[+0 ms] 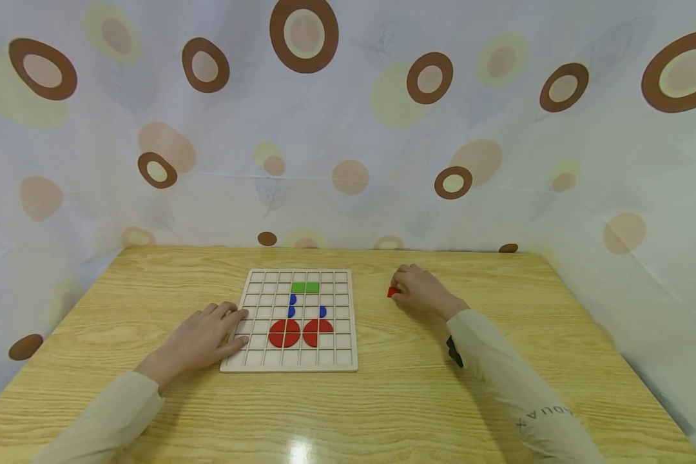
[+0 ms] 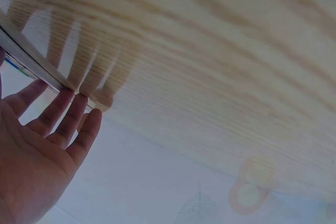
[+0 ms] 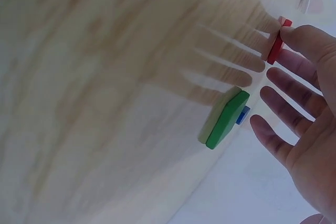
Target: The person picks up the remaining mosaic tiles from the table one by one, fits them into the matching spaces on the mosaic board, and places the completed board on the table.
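Note:
A pale square grid board (image 1: 261, 361) lies on the table, bearing flat red, blue and green pieces. My left hand (image 1: 200, 335) rests along its left edge, thumb and fingertips touching the rim; in the left wrist view its fingers (image 2: 68, 116) look nearly straight. To the right of the board, my right hand (image 1: 423, 292) pinches a small red piece (image 1: 393, 292) between thumb and index finger, low over the table. The right wrist view shows this red piece (image 3: 279, 43) tilted, the other fingers spread apart from it.
Near the right hand's fingertips, a green piece (image 3: 227, 120) and a small blue piece (image 3: 243, 115) lie on the wooden table (image 1: 383, 412); the hand and arm hide them in the head view. A patterned cloth (image 1: 348, 129) rises behind the table and along both sides.

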`<control>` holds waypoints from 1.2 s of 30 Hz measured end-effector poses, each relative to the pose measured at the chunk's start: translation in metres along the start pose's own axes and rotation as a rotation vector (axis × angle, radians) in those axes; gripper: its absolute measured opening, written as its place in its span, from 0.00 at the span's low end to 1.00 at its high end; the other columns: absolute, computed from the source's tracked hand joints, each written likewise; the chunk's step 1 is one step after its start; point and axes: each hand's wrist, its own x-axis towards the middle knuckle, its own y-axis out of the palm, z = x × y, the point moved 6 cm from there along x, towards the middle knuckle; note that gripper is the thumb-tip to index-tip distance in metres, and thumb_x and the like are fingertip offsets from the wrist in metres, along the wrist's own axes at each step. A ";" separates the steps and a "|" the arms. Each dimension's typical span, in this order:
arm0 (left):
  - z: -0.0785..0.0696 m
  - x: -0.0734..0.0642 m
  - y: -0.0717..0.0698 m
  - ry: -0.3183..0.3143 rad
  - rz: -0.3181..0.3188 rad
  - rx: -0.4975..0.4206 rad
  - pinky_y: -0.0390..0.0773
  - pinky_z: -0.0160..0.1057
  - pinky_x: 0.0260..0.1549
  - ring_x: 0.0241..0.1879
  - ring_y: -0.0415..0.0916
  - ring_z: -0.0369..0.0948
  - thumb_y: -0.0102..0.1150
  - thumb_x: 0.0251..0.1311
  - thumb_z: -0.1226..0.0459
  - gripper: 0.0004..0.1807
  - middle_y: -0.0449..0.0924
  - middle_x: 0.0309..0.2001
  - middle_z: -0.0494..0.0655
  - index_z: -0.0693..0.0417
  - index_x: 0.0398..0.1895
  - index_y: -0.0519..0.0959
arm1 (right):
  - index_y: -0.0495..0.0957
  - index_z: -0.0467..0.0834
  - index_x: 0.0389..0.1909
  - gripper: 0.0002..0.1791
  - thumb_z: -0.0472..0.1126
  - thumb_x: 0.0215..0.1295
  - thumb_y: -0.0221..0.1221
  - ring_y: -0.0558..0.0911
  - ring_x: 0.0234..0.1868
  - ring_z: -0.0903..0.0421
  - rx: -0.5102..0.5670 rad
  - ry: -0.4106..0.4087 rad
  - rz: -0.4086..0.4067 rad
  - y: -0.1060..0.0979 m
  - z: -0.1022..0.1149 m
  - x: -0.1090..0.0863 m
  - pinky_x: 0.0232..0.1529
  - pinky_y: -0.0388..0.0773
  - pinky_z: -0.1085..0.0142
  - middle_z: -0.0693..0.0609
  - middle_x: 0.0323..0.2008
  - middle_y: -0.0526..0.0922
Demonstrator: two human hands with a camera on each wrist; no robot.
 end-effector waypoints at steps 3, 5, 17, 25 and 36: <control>0.000 0.000 -0.001 0.000 0.000 -0.001 0.74 0.52 0.43 0.47 0.72 0.49 0.53 0.58 0.47 0.28 0.72 0.50 0.52 0.55 0.57 0.73 | 0.78 0.42 0.34 0.08 0.42 0.57 0.61 0.71 0.37 0.53 -0.002 -0.001 -0.004 0.000 0.000 0.001 0.35 0.71 0.61 0.50 0.37 0.76; 0.000 0.000 -0.001 -0.001 0.002 -0.003 0.74 0.52 0.43 0.47 0.72 0.49 0.53 0.58 0.47 0.28 0.72 0.50 0.52 0.55 0.57 0.73 | 0.78 0.42 0.34 0.08 0.43 0.57 0.61 0.71 0.37 0.53 -0.001 0.001 -0.005 0.000 0.000 0.000 0.35 0.71 0.61 0.50 0.38 0.76; 0.000 0.000 0.000 -0.007 0.006 -0.001 0.74 0.53 0.43 0.47 0.71 0.49 0.53 0.58 0.47 0.29 0.72 0.50 0.52 0.55 0.57 0.72 | 0.77 0.43 0.35 0.09 0.44 0.57 0.60 0.71 0.39 0.51 -0.010 0.008 -0.023 -0.006 0.002 -0.002 0.38 0.73 0.58 0.49 0.39 0.77; 0.000 0.000 0.000 -0.005 0.003 -0.005 0.74 0.53 0.44 0.48 0.72 0.50 0.53 0.58 0.47 0.29 0.73 0.51 0.53 0.55 0.57 0.73 | 0.77 0.44 0.34 0.11 0.46 0.55 0.63 0.73 0.38 0.51 -0.050 -0.058 -0.073 -0.011 0.013 -0.002 0.37 0.73 0.55 0.49 0.38 0.77; 0.000 -0.001 0.000 -0.010 0.004 -0.013 0.74 0.53 0.45 0.48 0.71 0.50 0.53 0.58 0.47 0.28 0.73 0.51 0.52 0.55 0.57 0.73 | 0.76 0.44 0.32 0.12 0.46 0.53 0.64 0.73 0.38 0.53 -0.089 -0.148 -0.077 -0.015 0.044 -0.004 0.36 0.73 0.56 0.52 0.36 0.77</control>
